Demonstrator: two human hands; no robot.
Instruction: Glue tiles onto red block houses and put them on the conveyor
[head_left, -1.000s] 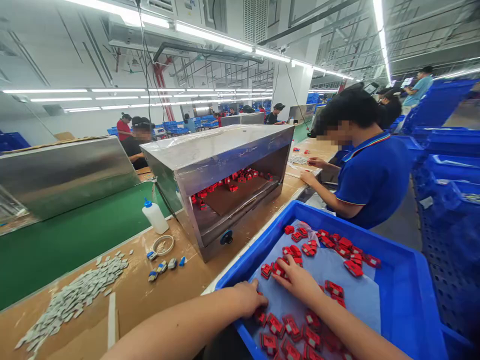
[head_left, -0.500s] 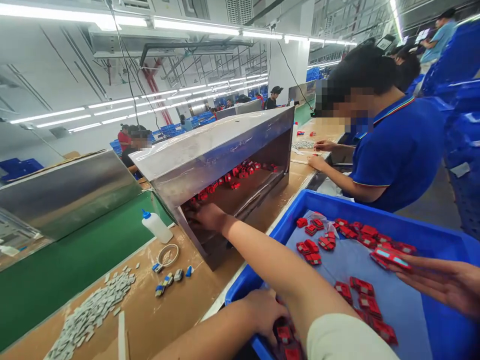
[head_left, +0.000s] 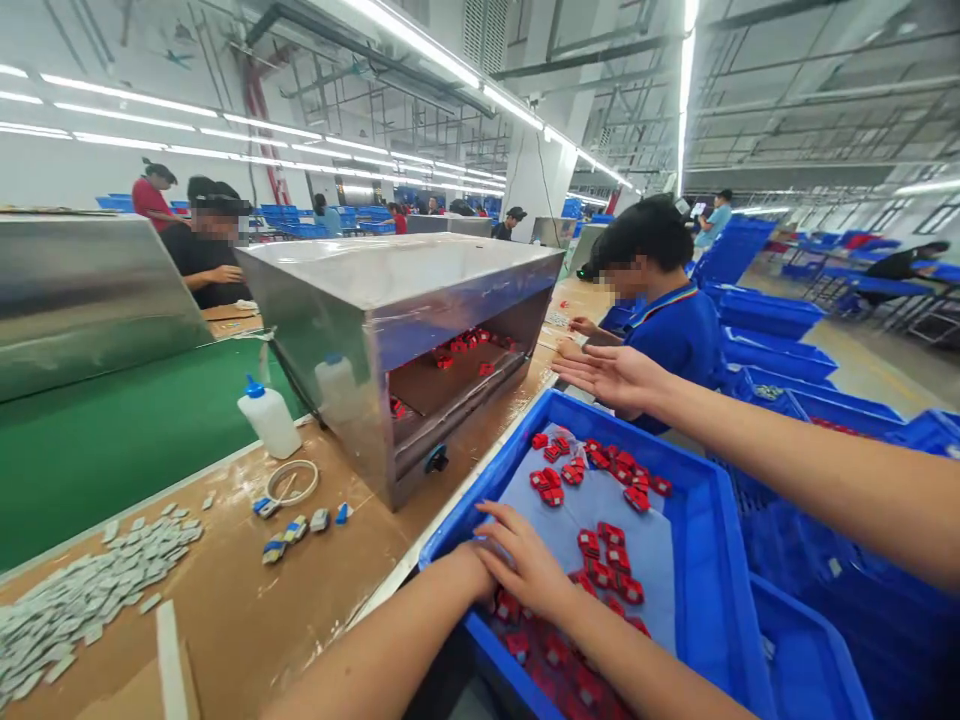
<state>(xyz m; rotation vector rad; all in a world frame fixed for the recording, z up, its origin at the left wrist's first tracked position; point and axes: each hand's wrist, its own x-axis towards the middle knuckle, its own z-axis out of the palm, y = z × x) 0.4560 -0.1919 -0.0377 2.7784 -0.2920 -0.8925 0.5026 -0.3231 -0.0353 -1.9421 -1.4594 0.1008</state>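
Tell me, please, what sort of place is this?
Probably a factory assembly hall: many small red parts lie in a blue tray, pale flat pieces are heaped on a workbench, and a co-worker leans over it further along.

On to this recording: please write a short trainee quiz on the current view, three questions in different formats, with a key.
1. True or false: the squeeze bottle stands outside the metal box.
2. Which lies beside the bottle? A) scissors B) tape roll C) hammer
3. Fill in: the person's own right hand, fingers spread, appears in front of a blue bin holding ____ pieces.

Key: 1. True. 2. B. 3. Red.
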